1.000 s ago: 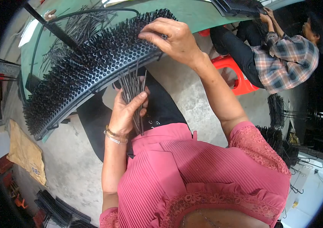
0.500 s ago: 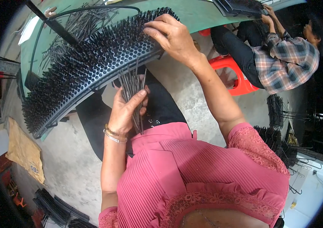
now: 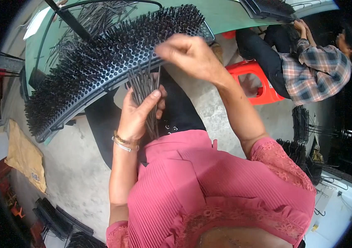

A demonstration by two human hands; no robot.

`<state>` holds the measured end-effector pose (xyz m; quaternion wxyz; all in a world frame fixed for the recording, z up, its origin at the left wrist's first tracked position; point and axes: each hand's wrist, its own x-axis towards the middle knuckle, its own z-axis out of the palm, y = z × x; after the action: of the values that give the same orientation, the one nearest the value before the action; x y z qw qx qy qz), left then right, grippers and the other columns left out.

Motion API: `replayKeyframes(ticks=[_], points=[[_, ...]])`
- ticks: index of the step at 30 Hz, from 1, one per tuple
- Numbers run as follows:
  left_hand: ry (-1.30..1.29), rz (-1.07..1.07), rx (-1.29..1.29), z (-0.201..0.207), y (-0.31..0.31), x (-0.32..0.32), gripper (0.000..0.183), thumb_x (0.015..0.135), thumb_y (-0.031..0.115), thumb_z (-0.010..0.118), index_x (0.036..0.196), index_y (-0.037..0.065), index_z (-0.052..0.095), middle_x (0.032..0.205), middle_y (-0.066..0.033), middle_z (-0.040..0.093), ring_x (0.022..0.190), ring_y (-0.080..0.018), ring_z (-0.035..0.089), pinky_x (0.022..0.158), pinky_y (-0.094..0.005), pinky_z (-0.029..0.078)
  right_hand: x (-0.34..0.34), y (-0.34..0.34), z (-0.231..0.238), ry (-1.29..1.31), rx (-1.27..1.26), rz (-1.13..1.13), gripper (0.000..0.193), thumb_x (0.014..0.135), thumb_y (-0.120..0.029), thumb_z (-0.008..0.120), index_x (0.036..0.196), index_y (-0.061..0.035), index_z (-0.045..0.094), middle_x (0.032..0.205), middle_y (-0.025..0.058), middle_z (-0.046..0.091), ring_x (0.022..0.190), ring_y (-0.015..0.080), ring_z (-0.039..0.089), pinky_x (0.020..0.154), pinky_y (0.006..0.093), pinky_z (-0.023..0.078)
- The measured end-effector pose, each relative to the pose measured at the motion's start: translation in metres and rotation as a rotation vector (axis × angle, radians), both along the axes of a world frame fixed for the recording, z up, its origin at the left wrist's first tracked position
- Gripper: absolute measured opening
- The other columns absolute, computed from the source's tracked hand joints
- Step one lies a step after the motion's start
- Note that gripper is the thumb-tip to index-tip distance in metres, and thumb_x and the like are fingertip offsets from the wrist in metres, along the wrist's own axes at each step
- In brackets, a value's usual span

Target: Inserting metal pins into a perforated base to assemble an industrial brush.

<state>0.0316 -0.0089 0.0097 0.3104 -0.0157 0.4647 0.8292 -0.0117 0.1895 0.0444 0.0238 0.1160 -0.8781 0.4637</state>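
A bundle of thin dark rods (image 3: 144,83) stands fanned upward in my left hand (image 3: 136,113), whose thumb presses across the front of it. Just above the rod tips is my right hand (image 3: 196,60), with curled fingers smeared by motion. Whether it pinches anything cannot be made out. It hovers before a long curved rack (image 3: 118,65), a perforated plate with open round holes along its near side. Dense rows of dark upright rods (image 3: 101,51) fill the rest of the plate.
Loose rods (image 3: 103,18) lie heaped on the green table (image 3: 221,14) behind the rack. A black post (image 3: 70,20) rises beside them. At the right a person in a plaid shirt (image 3: 312,68) sits by a red stool (image 3: 263,93). Brown paper (image 3: 25,155) lies on the floor.
My right hand has drawn back from the rack's rods toward the bundle, moving down and slightly right. My left hand keeps its hold on the rods in nearly the same place.
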Motion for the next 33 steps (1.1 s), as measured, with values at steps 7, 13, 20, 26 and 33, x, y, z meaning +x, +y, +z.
replayKeyframes(ticks=[7, 13, 20, 26, 33], points=[[0.066, -0.040, -0.056, 0.002, -0.008, 0.002, 0.025, 0.086, 0.009, 0.063, 0.108, 0.003, 0.054, 0.088, -0.0055, 0.062, 0.065, -0.0090, 0.055, 0.048, -0.0202, 0.043, 0.009, -0.023, -0.002, -0.315, -0.463, 0.002, 0.023, 0.087, -0.018, 0.063, 0.099, 0.0027, 0.066, 0.086, 0.0044, 0.067, 0.079, 0.0081, 0.059, 0.073, 0.0226, 0.048], [0.001, 0.004, -0.088, -0.008, -0.030, 0.000, 0.027, 0.085, 0.010, 0.063, 0.110, 0.002, 0.055, 0.086, -0.0045, 0.062, 0.063, -0.0083, 0.052, 0.046, -0.0190, 0.039, -0.012, -0.051, 0.007, 0.177, -0.407, -0.095, 0.021, 0.088, -0.009, 0.061, 0.104, 0.0033, 0.063, 0.088, 0.0060, 0.067, 0.081, 0.0096, 0.062, 0.073, 0.0217, 0.050], [-0.003, 0.117, -0.026, -0.007, -0.060, 0.008, 0.030, 0.084, 0.014, 0.066, 0.109, 0.000, 0.055, 0.082, -0.0051, 0.060, 0.062, -0.0083, 0.052, 0.050, -0.0202, 0.042, -0.031, -0.095, -0.009, 0.521, -0.276, -0.020, 0.020, 0.082, -0.007, 0.066, 0.101, -0.0009, 0.066, 0.087, 0.0068, 0.068, 0.076, 0.0099, 0.063, 0.067, 0.0227, 0.050], [0.055, 0.348, 0.002, -0.002, -0.085, 0.016, 0.030, 0.085, 0.013, 0.063, 0.109, -0.001, 0.052, 0.083, -0.0054, 0.057, 0.061, -0.0077, 0.050, 0.048, -0.0201, 0.040, -0.038, -0.105, -0.024, 0.607, -0.217, -0.046, 0.019, 0.081, -0.007, 0.067, 0.099, -0.0004, 0.066, 0.087, 0.0091, 0.068, 0.075, 0.0123, 0.065, 0.066, 0.0238, 0.051], [0.018, 0.391, 0.049, 0.003, -0.086, 0.018, 0.032, 0.086, 0.015, 0.063, 0.111, 0.000, 0.051, 0.086, -0.0044, 0.056, 0.065, -0.0065, 0.048, 0.049, -0.0184, 0.040, -0.039, -0.102, -0.024, 0.747, 0.032, 0.024, 0.017, 0.077, -0.008, 0.069, 0.093, -0.0031, 0.067, 0.085, 0.0090, 0.066, 0.073, 0.0217, 0.064, 0.064, 0.0294, 0.049]])
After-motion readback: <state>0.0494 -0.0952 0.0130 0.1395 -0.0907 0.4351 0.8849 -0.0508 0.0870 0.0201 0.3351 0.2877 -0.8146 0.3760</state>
